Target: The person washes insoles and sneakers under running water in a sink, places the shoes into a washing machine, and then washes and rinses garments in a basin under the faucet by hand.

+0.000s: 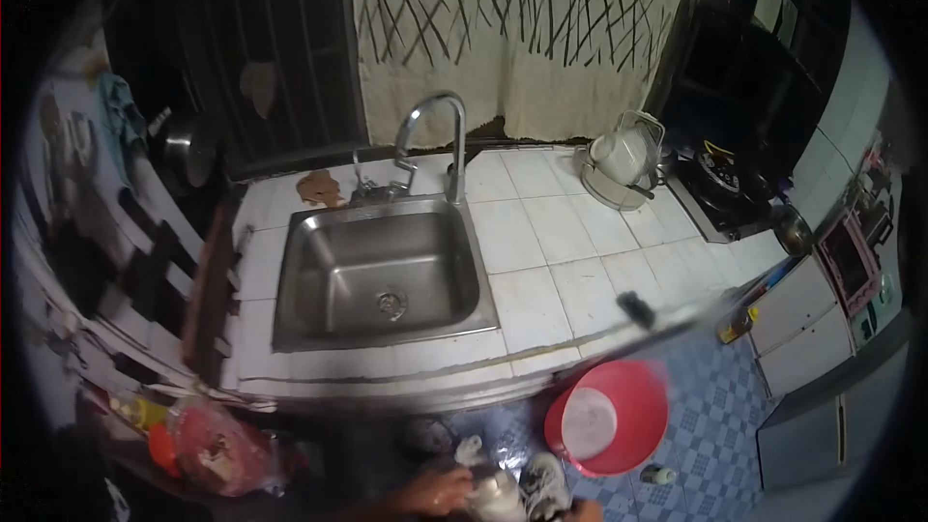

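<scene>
Low at the bottom edge, my left hand [437, 492] has its fingers curled against the side of a shiny silvery metal vessel [497, 496], which looks like a pot and is partly cut off. My right hand [584, 511] shows only in part at the frame edge, close to a dark piece that may be a handle; its fingers are hidden. Between the hands a grey-and-white sneaker [544, 483] shows on the floor. A small whitish object [469, 449] lies just beyond my left hand, too blurred to name.
A steel sink [319, 314] with a tall faucet [459, 150] is set in the white tiled counter [532, 232]. A dish rack [619, 195] and gas stove [720, 188] stand right. Below are a red tub [646, 425], a yellow bottle [737, 326] and a plastic bag [217, 445].
</scene>
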A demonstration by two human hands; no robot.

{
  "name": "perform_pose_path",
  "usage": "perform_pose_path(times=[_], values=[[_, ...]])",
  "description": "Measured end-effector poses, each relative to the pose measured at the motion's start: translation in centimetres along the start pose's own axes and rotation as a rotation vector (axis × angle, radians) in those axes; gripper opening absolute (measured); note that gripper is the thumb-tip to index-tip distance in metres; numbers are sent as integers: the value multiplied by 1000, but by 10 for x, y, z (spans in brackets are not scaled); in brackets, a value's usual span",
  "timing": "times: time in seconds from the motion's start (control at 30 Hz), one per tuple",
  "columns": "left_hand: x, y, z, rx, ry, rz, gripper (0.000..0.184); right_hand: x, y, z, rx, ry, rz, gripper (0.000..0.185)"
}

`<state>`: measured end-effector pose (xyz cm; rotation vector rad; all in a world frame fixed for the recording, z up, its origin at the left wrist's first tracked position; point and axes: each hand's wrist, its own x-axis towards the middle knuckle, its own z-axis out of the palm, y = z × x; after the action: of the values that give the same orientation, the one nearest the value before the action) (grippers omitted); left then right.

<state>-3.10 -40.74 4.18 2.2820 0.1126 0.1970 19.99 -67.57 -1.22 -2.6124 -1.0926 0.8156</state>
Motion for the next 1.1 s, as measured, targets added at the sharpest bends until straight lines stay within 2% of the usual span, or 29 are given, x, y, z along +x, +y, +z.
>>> perform_pose_path(times=[0.07,0.1,0.17,0.27,0.33,0.47,0.53,0.7,0.8,0.83,0.87,0.93,1.0,1.07,1.1], values=[[-10,59,-85,49,40,-139,17,9,-52,-58,-18,87,-12,30],[-15,76,-117,119,78,-179,16,15,-80,-86,22,181,-117,28],[-22,95,-170,275,171,-216,16,15,-152,-150,90,325,-238,23],[-11,110,-237,370,328,-221,14,45,-222,-199,223,365,-356,29],[-2,90,-264,390,390,-274,13,86,-250,-206,270,445,-455,24],[22,43,-320,591,422,-265,13,174,-301,-226,362,398,-396,23],[36,12,-339,701,385,-360,13,227,-311,-229,341,355,-404,22],[78,-88,-358,611,347,-517,15,336,-332,-240,129,246,-441,20],[101,-141,-348,513,384,-461,16,388,-318,-237,-64,209,-505,19],[110,-156,-342,555,319,-514,16,395,-320,-246,-122,135,-427,18],[119,-172,-338,603,256,-555,16,407,-315,-256,-182,20,-450,23],[129,-212,-325,646,229,-505,13,413,-319,-276,-22,-40,-386,29],[136,-254,-303,766,237,-471,13,436,-332,-284,-193,410,-631,34],[139,-295,-285,835,261,-418,14,452,-386,-302,131,383,-623,29],[136,-313,-274,853,181,-446,19,473,-409,-303,158,363,-717,26]])
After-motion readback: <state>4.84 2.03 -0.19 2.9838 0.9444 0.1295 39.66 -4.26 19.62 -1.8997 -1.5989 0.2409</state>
